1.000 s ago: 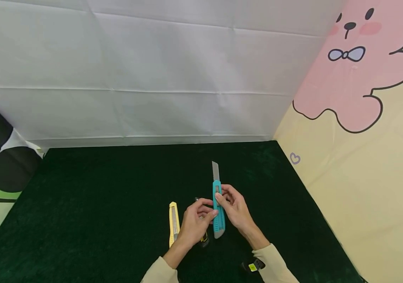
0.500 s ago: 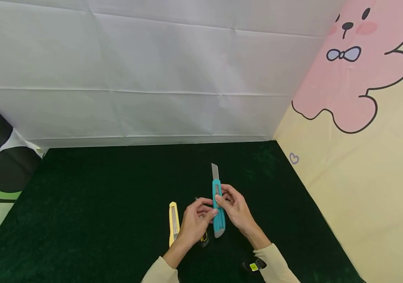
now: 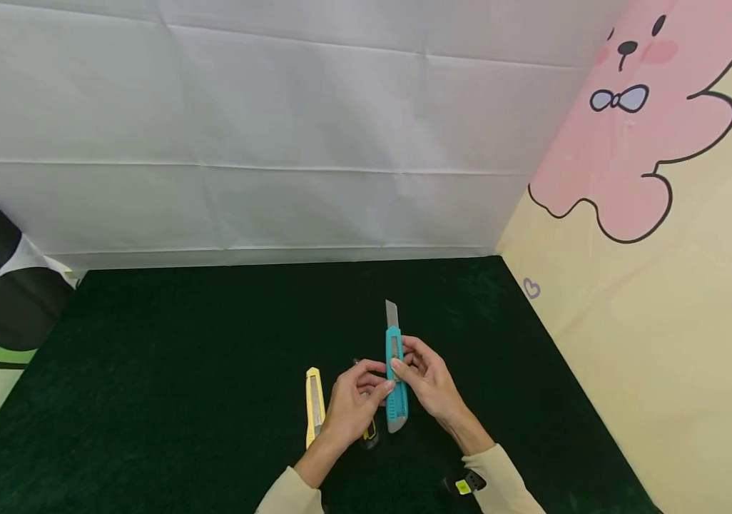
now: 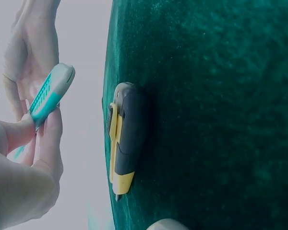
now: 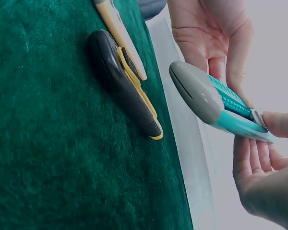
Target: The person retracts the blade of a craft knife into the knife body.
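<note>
A teal utility knife (image 3: 398, 407) with a grey end cap is held upright in the head view, its blade (image 3: 392, 314) partly out at the far end. My right hand (image 3: 433, 385) grips it from the right, thumb on the slider and fingers behind the body. From the left, my left hand (image 3: 356, 403) pinches the lower body between thumb and fingers. The right wrist view shows the grey cap of the teal knife (image 5: 197, 91) up close, raised off the cloth. Below the hands lies a black-and-yellow utility knife (image 4: 127, 129), partly hidden by my left hand in the head view.
A pale yellow utility knife (image 3: 315, 407) lies left of my left hand, its near end covered by the wrist. Dark green cloth (image 3: 180, 371) covers the table. A white sheet (image 3: 276, 143) hangs behind, and a cream wall (image 3: 661, 343) stands along the right.
The blade of the teal knife has drawn partway back into its body as my right thumb slid toward me. My left hand has kept its hold.
</note>
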A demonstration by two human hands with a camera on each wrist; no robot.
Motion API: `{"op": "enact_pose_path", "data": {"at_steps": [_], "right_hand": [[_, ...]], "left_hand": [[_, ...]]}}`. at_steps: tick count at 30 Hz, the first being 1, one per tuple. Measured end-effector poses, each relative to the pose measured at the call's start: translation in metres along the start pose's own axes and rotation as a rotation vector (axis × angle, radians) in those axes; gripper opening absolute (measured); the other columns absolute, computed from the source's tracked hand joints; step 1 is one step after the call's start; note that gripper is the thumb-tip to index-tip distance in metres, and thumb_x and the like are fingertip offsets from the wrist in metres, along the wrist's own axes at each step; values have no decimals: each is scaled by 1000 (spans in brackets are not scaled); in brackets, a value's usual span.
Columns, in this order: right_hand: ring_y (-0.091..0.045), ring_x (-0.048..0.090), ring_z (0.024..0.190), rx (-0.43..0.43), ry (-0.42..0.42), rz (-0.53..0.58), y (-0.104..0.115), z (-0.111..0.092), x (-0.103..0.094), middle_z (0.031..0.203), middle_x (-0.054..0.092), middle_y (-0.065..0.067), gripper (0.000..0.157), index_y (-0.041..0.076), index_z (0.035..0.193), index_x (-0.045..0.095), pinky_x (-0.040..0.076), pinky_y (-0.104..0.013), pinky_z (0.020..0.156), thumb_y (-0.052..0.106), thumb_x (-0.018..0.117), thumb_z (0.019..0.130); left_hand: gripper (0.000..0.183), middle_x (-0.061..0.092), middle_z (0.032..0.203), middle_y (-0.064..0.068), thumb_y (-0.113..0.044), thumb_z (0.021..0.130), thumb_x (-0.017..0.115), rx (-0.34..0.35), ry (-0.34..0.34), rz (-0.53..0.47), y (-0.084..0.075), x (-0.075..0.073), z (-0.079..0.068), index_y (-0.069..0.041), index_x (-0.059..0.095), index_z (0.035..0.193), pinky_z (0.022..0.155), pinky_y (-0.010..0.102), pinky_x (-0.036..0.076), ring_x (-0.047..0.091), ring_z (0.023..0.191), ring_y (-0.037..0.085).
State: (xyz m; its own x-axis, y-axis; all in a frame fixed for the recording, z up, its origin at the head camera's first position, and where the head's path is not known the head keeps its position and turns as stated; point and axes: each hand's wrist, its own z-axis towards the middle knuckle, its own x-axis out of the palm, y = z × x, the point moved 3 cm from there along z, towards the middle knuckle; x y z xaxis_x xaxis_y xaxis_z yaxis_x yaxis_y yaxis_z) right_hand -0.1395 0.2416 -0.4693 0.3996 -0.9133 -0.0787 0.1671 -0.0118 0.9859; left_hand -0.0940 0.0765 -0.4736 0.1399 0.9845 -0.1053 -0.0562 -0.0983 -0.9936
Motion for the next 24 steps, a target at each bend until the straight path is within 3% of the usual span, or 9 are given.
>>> {"op": "enact_pose_path", "data": {"at_steps": [10, 24], "right_hand": [[-22, 59, 98, -13, 14, 35, 1, -1, 0, 123, 53, -24, 41, 1, 143, 49, 54, -26, 85, 11, 60, 104], [-22, 59, 102, 18, 43, 68, -5, 0, 2, 120, 56, -18, 44, 4, 145, 47, 55, -26, 88, 12, 61, 104]], "left_hand": [[27, 73, 105, 13, -14, 103, 64, -10, -12, -9, 2, 0, 0, -2, 60, 126, 80, 37, 63, 72, 91, 24], [27, 72, 107, 16, -13, 103, 63, 0, 5, -47, 5, -3, 1, 0, 58, 127, 81, 38, 62, 72, 93, 27]]}}
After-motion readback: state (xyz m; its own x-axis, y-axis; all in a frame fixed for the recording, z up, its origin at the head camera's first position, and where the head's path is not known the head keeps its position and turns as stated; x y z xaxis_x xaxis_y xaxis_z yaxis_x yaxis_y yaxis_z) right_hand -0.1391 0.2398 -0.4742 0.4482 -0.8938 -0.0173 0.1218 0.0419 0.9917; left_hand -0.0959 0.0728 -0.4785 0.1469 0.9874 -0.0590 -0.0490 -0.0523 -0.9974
